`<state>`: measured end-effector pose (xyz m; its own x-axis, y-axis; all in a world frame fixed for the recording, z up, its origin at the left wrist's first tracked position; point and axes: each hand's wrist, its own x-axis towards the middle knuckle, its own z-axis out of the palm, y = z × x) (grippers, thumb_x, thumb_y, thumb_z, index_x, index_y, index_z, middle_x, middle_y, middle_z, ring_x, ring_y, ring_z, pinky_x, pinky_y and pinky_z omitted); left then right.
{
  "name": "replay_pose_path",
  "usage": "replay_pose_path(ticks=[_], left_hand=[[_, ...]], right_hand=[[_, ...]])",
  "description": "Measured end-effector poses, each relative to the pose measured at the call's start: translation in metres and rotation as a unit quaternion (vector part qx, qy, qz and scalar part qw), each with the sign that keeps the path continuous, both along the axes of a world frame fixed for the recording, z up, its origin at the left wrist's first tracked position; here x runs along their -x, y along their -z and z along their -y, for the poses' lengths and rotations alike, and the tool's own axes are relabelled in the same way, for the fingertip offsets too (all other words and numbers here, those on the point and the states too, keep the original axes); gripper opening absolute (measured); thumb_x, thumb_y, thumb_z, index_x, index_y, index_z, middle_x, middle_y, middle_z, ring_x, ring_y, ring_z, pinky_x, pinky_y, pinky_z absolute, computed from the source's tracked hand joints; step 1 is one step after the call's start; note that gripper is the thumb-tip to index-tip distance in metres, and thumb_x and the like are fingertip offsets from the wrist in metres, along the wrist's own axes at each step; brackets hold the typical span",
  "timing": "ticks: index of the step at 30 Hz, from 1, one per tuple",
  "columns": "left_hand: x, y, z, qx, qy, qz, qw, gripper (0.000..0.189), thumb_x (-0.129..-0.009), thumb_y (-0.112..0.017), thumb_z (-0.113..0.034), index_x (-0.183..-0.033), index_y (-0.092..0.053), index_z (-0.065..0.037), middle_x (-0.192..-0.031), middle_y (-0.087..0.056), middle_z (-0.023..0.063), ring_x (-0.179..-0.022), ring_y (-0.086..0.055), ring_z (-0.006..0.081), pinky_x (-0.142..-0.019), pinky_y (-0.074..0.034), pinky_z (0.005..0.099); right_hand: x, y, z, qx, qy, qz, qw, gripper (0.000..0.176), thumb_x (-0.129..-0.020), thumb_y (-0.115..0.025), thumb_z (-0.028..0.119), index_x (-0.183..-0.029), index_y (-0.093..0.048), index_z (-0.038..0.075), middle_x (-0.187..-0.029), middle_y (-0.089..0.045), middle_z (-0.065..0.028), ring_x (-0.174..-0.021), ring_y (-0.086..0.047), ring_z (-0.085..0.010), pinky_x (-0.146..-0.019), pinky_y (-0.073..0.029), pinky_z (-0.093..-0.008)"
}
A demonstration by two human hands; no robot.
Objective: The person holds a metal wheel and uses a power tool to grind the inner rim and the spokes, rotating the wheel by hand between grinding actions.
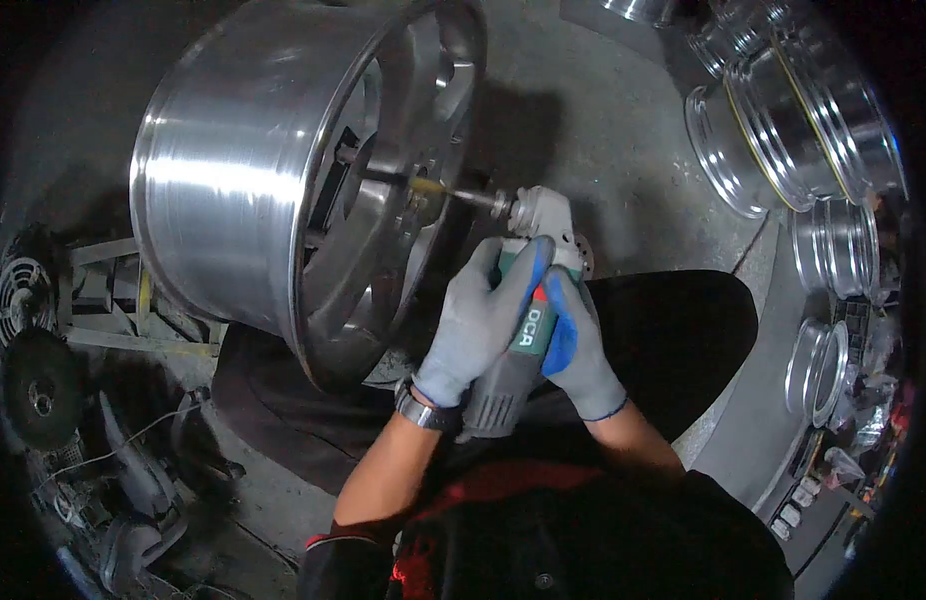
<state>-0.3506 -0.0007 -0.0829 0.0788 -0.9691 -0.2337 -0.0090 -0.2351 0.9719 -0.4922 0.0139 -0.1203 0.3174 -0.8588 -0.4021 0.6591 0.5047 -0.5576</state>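
Observation:
Both my gloved hands are closed around an angle grinder (503, 380) with a green and grey body marked DCA. My left hand (468, 325), with a watch at the wrist, wraps its left side near the head. On the opposite side my right hand (583, 350) grips the body, its blue-coated thumb laid along it. From the grinder's head a thin metal shaft (473, 198) with a yellowish tip points left, overlapping the hub area of a large alloy wheel rim (228, 180). The rim stands on its edge in front of me, its spoked face turned right.
Several polished rims (763, 130) stand stacked at the right. A metal frame (108, 300) sits left of the rim, with a dark disc (43, 390) and tools with cables below it. Small parts and bags (868, 420) lie along the right edge. My legs flank the work.

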Motion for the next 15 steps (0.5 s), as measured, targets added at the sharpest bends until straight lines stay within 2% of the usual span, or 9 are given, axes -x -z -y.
replay_pose_path(ticks=[2,4,7,10,15], left_hand=[[-0.003,-0.001,0.007,0.003,0.046,0.006,0.999,0.045,-0.101,-0.066,-0.04,-0.112,-0.065,0.003,-0.093,-0.073,0.0192,-0.089,-0.072,0.0229,-0.081,-0.054,0.0364],[-0.002,-0.005,0.002,-0.005,0.045,-0.011,0.999,0.043,-0.101,-0.066,-0.039,-0.11,-0.065,0.003,-0.093,-0.072,0.0193,-0.089,-0.072,0.0231,-0.081,-0.054,0.0367],[0.004,-0.008,-0.017,-0.005,-0.006,0.014,1.0,0.042,-0.101,-0.068,-0.038,-0.108,-0.064,0.003,-0.092,-0.072,0.0188,-0.088,-0.071,0.0221,-0.08,-0.054,0.0368],[0.006,-0.005,-0.015,-0.019,-0.013,0.023,0.999,0.043,-0.1,-0.068,-0.038,-0.109,-0.065,0.004,-0.092,-0.072,0.0185,-0.088,-0.071,0.0209,-0.079,-0.054,0.0368],[0.002,-0.005,0.003,-0.013,0.037,-0.003,0.999,0.045,-0.1,-0.068,-0.04,-0.11,-0.065,0.004,-0.094,-0.073,0.0189,-0.089,-0.071,0.0206,-0.08,-0.054,0.0364]], right_hand=[[-0.001,-0.002,-0.002,0.003,0.013,-0.01,1.0,0.051,-0.103,-0.063,0.023,-0.149,-0.045,0.011,-0.13,-0.059,-0.0033,-0.119,-0.059,-0.0135,-0.1,-0.05,-0.0327],[-0.002,-0.005,-0.003,0.008,0.024,-0.019,1.0,0.05,-0.103,-0.063,0.023,-0.149,-0.045,0.011,-0.131,-0.06,-0.0031,-0.118,-0.06,-0.0135,-0.1,-0.051,-0.0327],[0.0,-0.007,-0.01,-0.009,0.018,-0.023,1.0,0.046,-0.104,-0.062,0.022,-0.147,-0.048,0.011,-0.13,-0.06,-0.0033,-0.117,-0.06,-0.0134,-0.1,-0.05,-0.0324],[0.005,0.0,-0.011,-0.011,-0.021,0.008,1.0,0.045,-0.104,-0.061,0.022,-0.147,-0.049,0.012,-0.131,-0.06,-0.0031,-0.117,-0.06,-0.0133,-0.101,-0.05,-0.0323],[-0.003,0.008,-0.004,0.0,0.038,0.009,0.999,0.047,-0.105,-0.06,0.024,-0.148,-0.048,0.011,-0.131,-0.06,-0.0028,-0.12,-0.059,-0.0132,-0.102,-0.049,-0.0324]])
